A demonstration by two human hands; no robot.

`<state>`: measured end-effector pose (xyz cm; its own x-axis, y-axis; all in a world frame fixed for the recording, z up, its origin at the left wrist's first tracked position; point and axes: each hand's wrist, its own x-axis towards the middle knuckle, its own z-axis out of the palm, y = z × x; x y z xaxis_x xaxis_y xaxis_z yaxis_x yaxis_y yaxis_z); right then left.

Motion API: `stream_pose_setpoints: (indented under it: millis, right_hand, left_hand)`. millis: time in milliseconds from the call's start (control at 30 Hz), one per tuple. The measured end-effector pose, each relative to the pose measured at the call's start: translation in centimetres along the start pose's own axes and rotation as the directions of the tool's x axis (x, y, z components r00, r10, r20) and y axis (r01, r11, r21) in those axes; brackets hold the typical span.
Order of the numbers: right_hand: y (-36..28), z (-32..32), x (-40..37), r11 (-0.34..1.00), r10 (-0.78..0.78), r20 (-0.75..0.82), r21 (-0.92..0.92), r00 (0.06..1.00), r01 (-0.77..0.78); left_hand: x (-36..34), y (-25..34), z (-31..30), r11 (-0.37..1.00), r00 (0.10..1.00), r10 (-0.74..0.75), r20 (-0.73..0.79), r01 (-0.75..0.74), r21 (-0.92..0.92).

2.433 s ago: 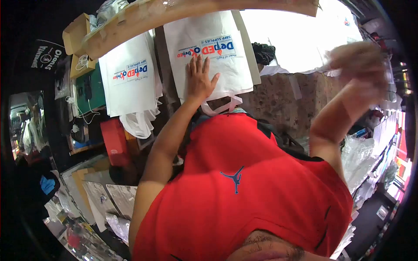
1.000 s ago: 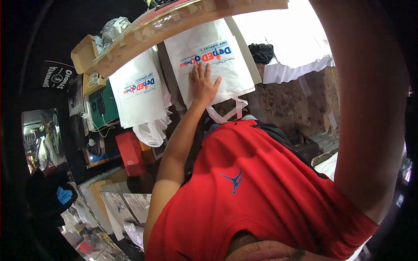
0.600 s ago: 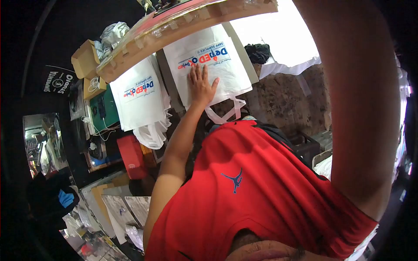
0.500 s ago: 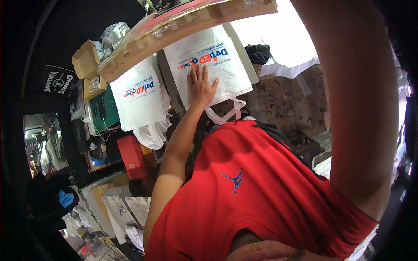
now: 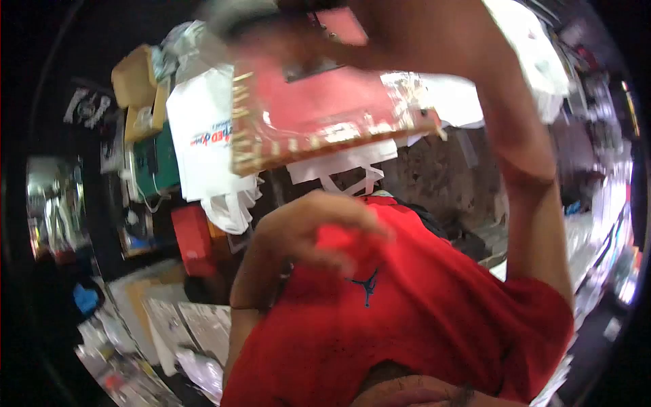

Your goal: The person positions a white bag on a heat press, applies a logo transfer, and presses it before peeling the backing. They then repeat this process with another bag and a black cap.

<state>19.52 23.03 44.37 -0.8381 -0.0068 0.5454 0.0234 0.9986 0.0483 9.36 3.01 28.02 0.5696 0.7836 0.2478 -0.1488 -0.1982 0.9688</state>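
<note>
My left hand (image 5: 322, 234), blurred, is raised in front of my red shirt, its fingers apart and holding nothing. My right hand (image 5: 285, 44) is at the top, over a pink panel (image 5: 319, 102) with clear tape along its edge. Motion smears its fingers; a dark object (image 5: 244, 20) beside them is too blurred to make out. Under the panel, a white bag (image 5: 342, 163) shows only its lower edge and handles.
Further left lie more white printed bags (image 5: 200, 136), an open cardboard box (image 5: 142, 91), a green board (image 5: 156, 166) and a red box (image 5: 193, 241). White fabric (image 5: 451, 98) is beyond the panel's right end.
The pink panel has come down over the white bag. My left hand has left the bag and drawn back towards my chest. My right arm has swung in across the top.
</note>
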Motion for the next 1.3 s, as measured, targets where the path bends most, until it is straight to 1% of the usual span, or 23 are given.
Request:
stream_pose_setpoints:
  millis: [33,67,133,167,200,233,300,367,433,500,533,633,700,733,767,800,833,900,933,1033,1100,1167,1300]
  right_hand:
    - [-0.4,2.4,-2.9,0.959,-0.195,0.015,0.21,0.981,0.187]
    - [-0.5,5.4,-4.7,0.932,-0.064,0.24,0.36,0.969,-0.028]
    - [-1.5,12.5,-8.2,0.798,0.083,0.353,0.536,0.932,-0.274]
    - [-2.5,15.5,-10.1,0.719,0.181,0.245,0.628,0.953,-0.298]
    - [-3.0,17.8,-11.1,0.774,0.187,0.282,0.547,0.941,-0.318]
    - [-3.3,19.7,-12.4,0.824,0.209,0.315,0.454,0.926,-0.341]
    - [-2.8,25.1,-16.3,0.816,0.317,0.263,0.414,0.911,-0.404]
    - [-2.7,25.5,-15.9,0.74,0.372,0.296,0.477,0.88,-0.473]
    - [-2.5,25.3,-15.6,0.756,0.414,0.177,0.481,0.893,-0.445]
    - [-2.5,26.0,-16.0,0.77,0.396,0.192,0.462,0.898,-0.439]
    - [-2.4,26.6,-16.7,0.781,0.384,0.204,0.448,0.9,-0.435]
    - [-2.4,28.4,-17.8,0.838,0.342,0.217,0.369,0.914,-0.401]
    - [-2.1,30.4,-19.1,0.89,0.261,0.226,0.321,0.939,-0.324]
    - [-1.0,35.5,-23.3,0.904,0.279,0.197,0.277,0.94,-0.326]
    - [-0.5,35.6,-22.3,0.911,0.272,0.182,0.267,0.945,-0.314]
    - [0.0,36.1,-19.6,0.917,0.263,0.143,0.271,0.954,-0.294]
    - [-0.6,35.5,-18.2,0.915,0.27,0.133,0.272,0.954,-0.297]
    - [-1.9,32.7,-18.8,0.91,0.288,0.162,0.26,0.944,-0.323]
    - [-1.1,34.6,-20.1,0.948,0.25,0.315,0.112,0.915,-0.298]
    - [-1.6,32.8,-19.1,0.876,0.308,0.223,0.314,0.925,-0.367]
    - [-1.2,32.9,-18.8,0.864,0.248,0.177,0.404,0.952,-0.3]
    - [-1.8,32.2,-18.3,0.882,0.285,0.094,0.362,0.954,-0.3]
    - [-2.1,32.9,-19.4,0.868,0.337,0.217,0.305,0.916,-0.392]
  left_hand:
    - [-0.1,1.4,-0.5,1.0,0.998,0.0,-0.064,0.001,0.009]
    - [-0.4,2.5,-1.5,0.982,0.975,0.183,-0.122,-0.187,-0.022]
    - [-0.9,2.5,-4.2,0.917,0.885,0.328,-0.331,-0.215,0.335]
    - [0.4,0.5,-6.0,0.83,0.833,0.371,-0.411,-0.1,0.548]
    - [1.7,-1.5,-7.8,0.708,0.772,0.41,-0.486,0.067,0.703]
    - [2.8,-5.9,-8.8,0.608,0.728,0.484,-0.485,0.118,0.785]
    - [3.1,-12.3,-8.2,0.519,0.736,0.345,-0.582,0.367,0.772]
    - [3.4,-12.1,-8.6,0.502,0.756,0.329,-0.566,0.368,0.783]
    - [3.1,-12.0,-8.8,0.5,0.734,0.345,-0.585,0.384,0.776]
    - [2.6,-12.9,-9.4,0.602,0.703,0.34,-0.625,0.348,0.719]
    - [2.2,-13.2,-9.5,0.639,0.729,0.265,-0.631,0.358,0.681]
    - [1.9,-14.6,-9.7,0.585,0.686,0.349,-0.639,0.373,0.72]
    - [1.3,-16.1,-10.1,0.545,0.714,0.386,-0.584,0.334,0.769]
    - [1.3,-17.6,-10.2,0.475,0.715,0.37,-0.594,0.404,0.782]
    - [1.6,-19.0,-10.5,0.394,0.708,0.365,-0.604,0.471,0.79]
    - [1.6,-19.7,-11.1,0.429,0.636,0.496,-0.591,0.412,0.804]
    - [1.3,-19.7,-11.7,0.425,0.642,0.502,-0.58,0.4,0.812]
    - [1.9,-20.3,-10.8,0.501,0.635,0.405,-0.658,0.448,0.74]
    - [2.1,-19.8,-10.7,0.524,0.598,0.435,-0.674,0.441,0.729]
    - [2.1,-20.1,-10.4,0.514,0.623,0.392,-0.677,0.462,0.723]
    - [2.0,-19.3,-10.1,0.534,0.637,0.304,-0.708,0.502,0.68]
    - [1.9,-18.7,-10.0,0.524,0.645,0.326,-0.692,0.486,0.699]
    - [2.0,-18.4,-9.8,0.501,0.681,0.307,-0.665,0.479,0.721]
